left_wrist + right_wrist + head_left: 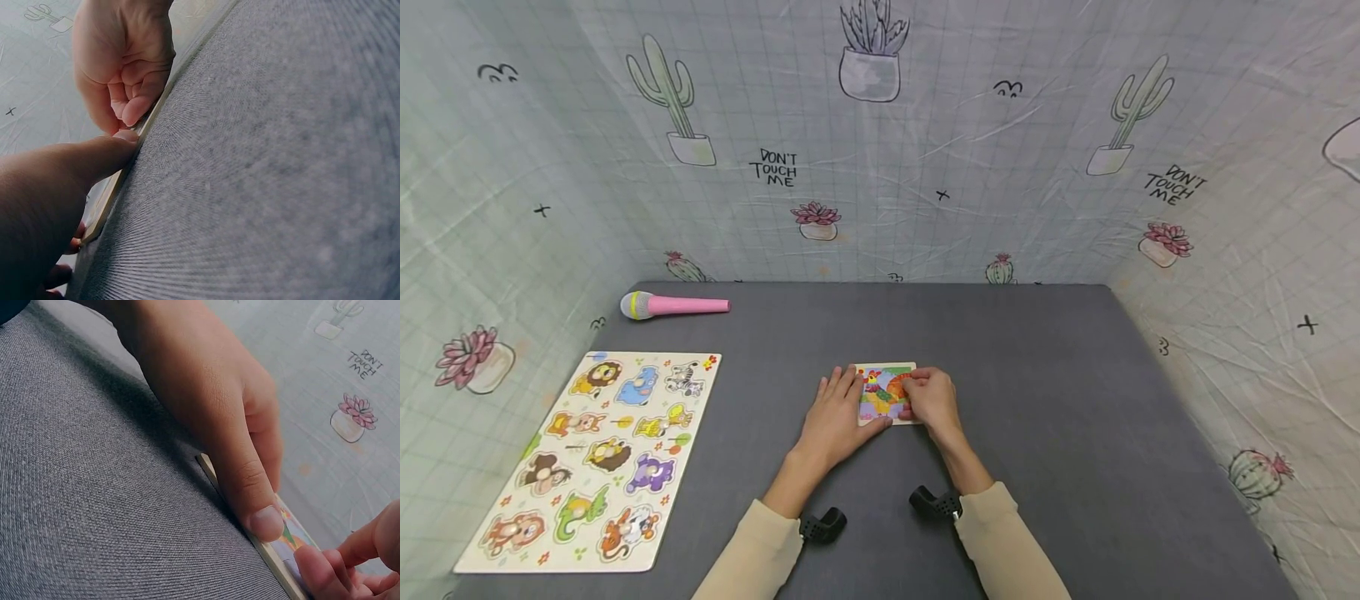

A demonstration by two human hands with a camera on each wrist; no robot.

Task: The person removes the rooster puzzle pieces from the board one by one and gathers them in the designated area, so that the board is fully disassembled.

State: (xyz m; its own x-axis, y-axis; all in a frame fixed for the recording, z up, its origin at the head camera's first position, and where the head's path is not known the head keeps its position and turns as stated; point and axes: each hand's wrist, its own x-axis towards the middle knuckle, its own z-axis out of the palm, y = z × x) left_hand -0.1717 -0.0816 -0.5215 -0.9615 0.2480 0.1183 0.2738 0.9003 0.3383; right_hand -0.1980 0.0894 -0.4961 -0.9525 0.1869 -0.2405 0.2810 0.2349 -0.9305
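A small rooster jigsaw puzzle (880, 406) in a thin wooden tray lies flat on the grey table. My left hand (835, 419) rests along its left side with straight fingers, the thumb pressing the near edge; the left wrist view shows that thumb (103, 153) on the wooden rim. At the right side of the puzzle, my right hand (934, 400) has curled fingers and pinches an orange puzzle piece (896, 387), partly hidden by the fingertips. The right wrist view shows both hands close together, with the right hand (369, 562) over the picture.
To the left lies a large animal puzzle board (655, 487) with several animal shapes. A pink toy microphone (688, 306) lies near the table's back left corner. A printed cloth (887, 183) with cactus drawings rises behind and beside the grey table (1075, 417).
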